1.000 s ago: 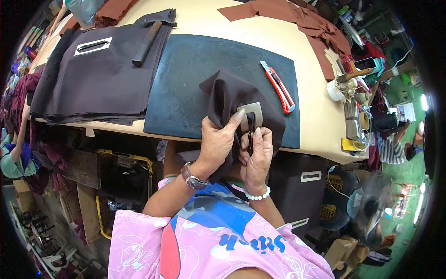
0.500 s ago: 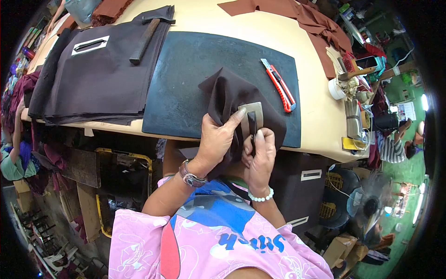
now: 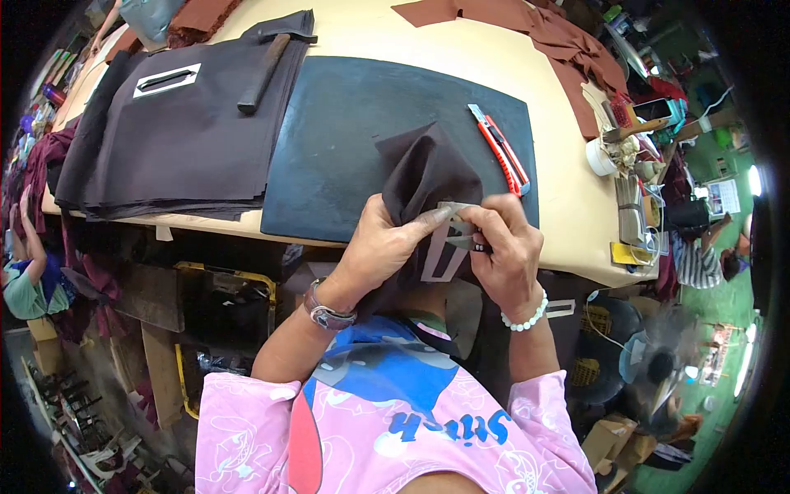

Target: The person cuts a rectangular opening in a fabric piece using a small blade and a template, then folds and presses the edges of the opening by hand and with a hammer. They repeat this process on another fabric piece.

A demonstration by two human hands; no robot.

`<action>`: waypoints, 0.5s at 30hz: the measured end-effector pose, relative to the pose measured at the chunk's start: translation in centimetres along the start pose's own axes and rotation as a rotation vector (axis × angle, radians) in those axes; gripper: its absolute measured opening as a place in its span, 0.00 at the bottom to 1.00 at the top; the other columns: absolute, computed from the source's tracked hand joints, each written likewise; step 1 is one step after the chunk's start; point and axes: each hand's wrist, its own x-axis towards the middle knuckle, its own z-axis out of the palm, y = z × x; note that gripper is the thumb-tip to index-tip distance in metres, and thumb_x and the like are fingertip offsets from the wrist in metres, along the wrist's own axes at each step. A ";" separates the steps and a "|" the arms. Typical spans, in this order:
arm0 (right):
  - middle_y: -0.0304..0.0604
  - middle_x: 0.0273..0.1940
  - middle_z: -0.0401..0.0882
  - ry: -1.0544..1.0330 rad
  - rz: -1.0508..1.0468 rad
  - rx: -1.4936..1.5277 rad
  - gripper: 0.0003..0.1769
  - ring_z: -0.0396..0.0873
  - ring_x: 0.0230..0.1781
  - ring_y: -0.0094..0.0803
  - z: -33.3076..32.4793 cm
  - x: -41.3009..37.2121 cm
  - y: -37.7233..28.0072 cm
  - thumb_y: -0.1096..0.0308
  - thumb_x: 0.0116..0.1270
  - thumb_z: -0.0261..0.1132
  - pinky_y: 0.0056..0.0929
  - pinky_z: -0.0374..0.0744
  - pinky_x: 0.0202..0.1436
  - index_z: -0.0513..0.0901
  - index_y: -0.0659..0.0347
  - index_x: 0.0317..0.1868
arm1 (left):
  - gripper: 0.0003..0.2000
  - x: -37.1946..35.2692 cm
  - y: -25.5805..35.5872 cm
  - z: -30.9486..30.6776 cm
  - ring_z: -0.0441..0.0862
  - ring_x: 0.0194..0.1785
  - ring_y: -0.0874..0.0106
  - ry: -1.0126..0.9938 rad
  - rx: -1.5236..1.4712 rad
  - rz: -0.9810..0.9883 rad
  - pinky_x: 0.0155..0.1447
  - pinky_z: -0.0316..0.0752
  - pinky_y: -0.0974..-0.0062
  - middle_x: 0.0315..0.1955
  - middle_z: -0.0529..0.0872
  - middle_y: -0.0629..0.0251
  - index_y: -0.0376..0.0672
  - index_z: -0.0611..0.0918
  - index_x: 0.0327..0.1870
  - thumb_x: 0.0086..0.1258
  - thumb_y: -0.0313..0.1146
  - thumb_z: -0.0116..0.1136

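Observation:
A dark fabric piece (image 3: 429, 169) is bunched up over the near edge of the black mat (image 3: 354, 111). My left hand (image 3: 380, 247) pinches it, with the thumb on the top end of a pale rectangular frame (image 3: 432, 262) that has a slot in it. Close beside, my right hand (image 3: 508, 247) has its fingers bent at the same end of the frame, around a small dark item that I cannot make out. On the mat's right side lies a red box cutter (image 3: 502, 152).
A stack of dark fabric (image 3: 177, 140) at the left bears a hammer (image 3: 267, 78) and a white slotted frame (image 3: 166, 81). Brown cloth (image 3: 535, 37) lies along the far edge. A white cup (image 3: 601, 156) stands right. Another person's arm (image 3: 34, 239) shows far left.
My right hand has moved up and right to the frame's top end. The fabric is gathered more narrowly, and the frame is tilted and lower. The other person's arms have shifted.

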 end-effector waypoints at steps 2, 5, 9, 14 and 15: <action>0.38 0.29 0.77 0.063 0.047 0.056 0.19 0.79 0.25 0.36 0.2 0.6 -0.6 0.84 0.43 0.64 0.32 0.75 0.27 0.80 0.58 0.38 | 0.10 0.0 0.0 -0.1 0.80 0.40 0.80 -0.006 -0.005 0.001 0.45 0.76 0.80 0.39 0.85 0.66 0.33 0.82 0.45 0.65 0.26 0.61; 0.43 0.29 0.78 0.052 0.141 0.131 0.14 0.81 0.28 0.37 0.5 1.1 -0.3 0.83 0.45 0.65 0.32 0.75 0.26 0.77 0.61 0.34 | 0.11 -0.3 0.4 -0.2 0.80 0.42 0.80 -0.010 -0.041 -0.058 0.46 0.76 0.80 0.40 0.85 0.65 0.34 0.81 0.47 0.64 0.26 0.61; 0.47 0.24 0.78 -0.057 0.378 0.269 0.08 0.82 0.26 0.37 1.2 2.5 -0.2 0.79 0.53 0.65 0.30 0.74 0.26 0.74 0.63 0.32 | 0.13 -0.9 0.2 -0.4 0.80 0.44 0.78 -0.003 -0.107 -0.193 0.47 0.77 0.79 0.41 0.84 0.65 0.35 0.79 0.50 0.64 0.26 0.62; 0.43 0.30 0.82 0.224 0.462 0.426 0.11 0.81 0.33 0.23 1.3 2.7 1.2 0.67 0.66 0.63 0.23 0.77 0.35 0.78 0.67 0.42 | 0.14 -0.6 0.7 -0.6 0.83 0.45 0.75 0.002 -0.177 -0.231 0.49 0.79 0.77 0.42 0.85 0.62 0.35 0.78 0.51 0.64 0.25 0.61; 0.44 0.40 0.82 0.232 0.611 0.672 0.18 0.79 0.43 0.25 0.9 2.0 1.6 0.65 0.65 0.64 0.23 0.77 0.45 0.77 0.71 0.50 | 0.14 -0.5 0.8 -0.6 0.83 0.44 0.74 0.015 -0.201 -0.230 0.49 0.79 0.77 0.42 0.85 0.61 0.35 0.78 0.50 0.64 0.25 0.61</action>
